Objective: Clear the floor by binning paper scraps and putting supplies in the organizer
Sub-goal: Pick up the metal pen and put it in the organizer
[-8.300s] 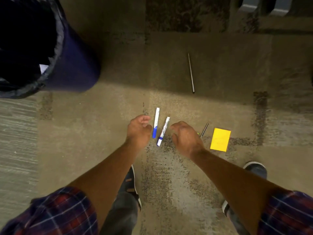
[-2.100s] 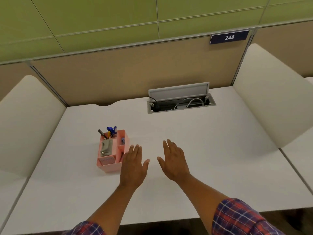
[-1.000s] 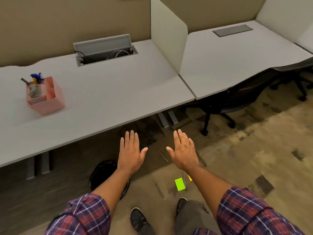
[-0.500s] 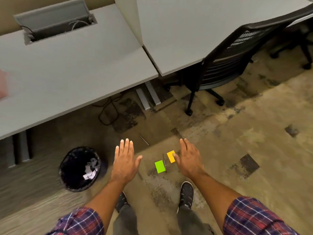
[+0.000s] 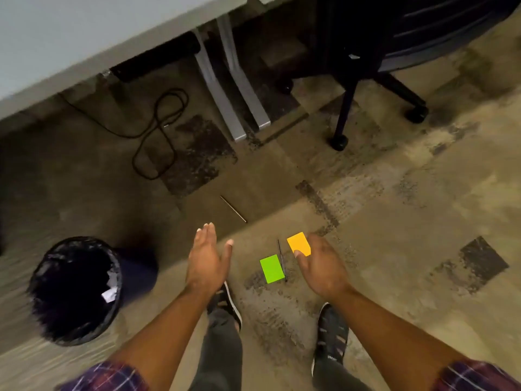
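A green sticky-note pad (image 5: 272, 268) and an orange sticky-note pad (image 5: 298, 242) lie on the carpet, with a thin dark pen (image 5: 281, 259) between them. A second thin pencil (image 5: 233, 209) lies farther off, toward the desk. My right hand (image 5: 321, 266) hovers open just right of the pads, its thumb over the orange pad's near edge. My left hand (image 5: 207, 258) is open and empty, left of the green pad. The dark bin (image 5: 76, 289) with a black liner stands at the left, white paper scraps inside. The organizer is out of view.
A grey desk top (image 5: 84, 32) spans the upper left, its metal legs (image 5: 225, 94) behind the pencil. A black cable (image 5: 158, 131) loops on the floor under it. A black office chair base (image 5: 366, 88) stands at the upper right. My shoes (image 5: 329, 331) are below the pads.
The view has swung from the desk and organizer down to the floor. Both hands have dropped closer to the pads; my right thumb now overlaps the orange pad.
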A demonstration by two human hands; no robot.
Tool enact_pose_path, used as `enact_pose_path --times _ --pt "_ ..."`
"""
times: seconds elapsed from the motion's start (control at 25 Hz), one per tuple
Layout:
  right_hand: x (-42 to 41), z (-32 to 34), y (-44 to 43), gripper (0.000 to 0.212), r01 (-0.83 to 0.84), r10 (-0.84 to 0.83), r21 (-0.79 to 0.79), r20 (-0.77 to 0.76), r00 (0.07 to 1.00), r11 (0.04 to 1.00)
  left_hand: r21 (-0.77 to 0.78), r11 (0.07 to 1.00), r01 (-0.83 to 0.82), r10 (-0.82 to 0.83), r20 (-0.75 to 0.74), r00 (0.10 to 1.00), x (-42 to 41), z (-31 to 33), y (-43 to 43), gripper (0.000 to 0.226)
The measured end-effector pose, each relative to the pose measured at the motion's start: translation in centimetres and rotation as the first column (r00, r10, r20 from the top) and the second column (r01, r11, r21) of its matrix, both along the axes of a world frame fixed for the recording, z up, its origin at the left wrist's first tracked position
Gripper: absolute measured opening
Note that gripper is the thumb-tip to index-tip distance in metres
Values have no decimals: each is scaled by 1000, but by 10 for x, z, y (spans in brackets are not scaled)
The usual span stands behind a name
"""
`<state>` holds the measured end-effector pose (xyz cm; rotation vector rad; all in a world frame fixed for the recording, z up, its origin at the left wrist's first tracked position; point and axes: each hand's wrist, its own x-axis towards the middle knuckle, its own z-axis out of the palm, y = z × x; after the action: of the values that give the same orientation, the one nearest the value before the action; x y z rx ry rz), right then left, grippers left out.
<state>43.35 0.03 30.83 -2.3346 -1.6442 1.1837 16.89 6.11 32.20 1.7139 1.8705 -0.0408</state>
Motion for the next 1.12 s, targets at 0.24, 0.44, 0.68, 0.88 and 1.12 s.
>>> enact_pose_path --times 0.24,0.44,0.68,0.88,1.12 --pt "-24 -172 35 30 55 -56 -72 -10 998 996 -76 990 -120 124 48 991 10 -169 67 66" --pt "-46 -287 49 32 61 -61 -155 2 998 986 -129 944 -304 312 44 949 20 -285 107 33" --pt "-54 -363 54 33 114 -85 -271 114 990 956 -255 852 -458 461 -53 886 27 -376 146 55" --pt "-59 -378 50 22 103 -76 -243 119 990 964 -341 787 -514 532 -45 845 30 -393 153 38" --pt "-54 -340 68 15 124 -117 -156 55 992 980 -536 651 -538 715 193 672 39 -355 124 21"
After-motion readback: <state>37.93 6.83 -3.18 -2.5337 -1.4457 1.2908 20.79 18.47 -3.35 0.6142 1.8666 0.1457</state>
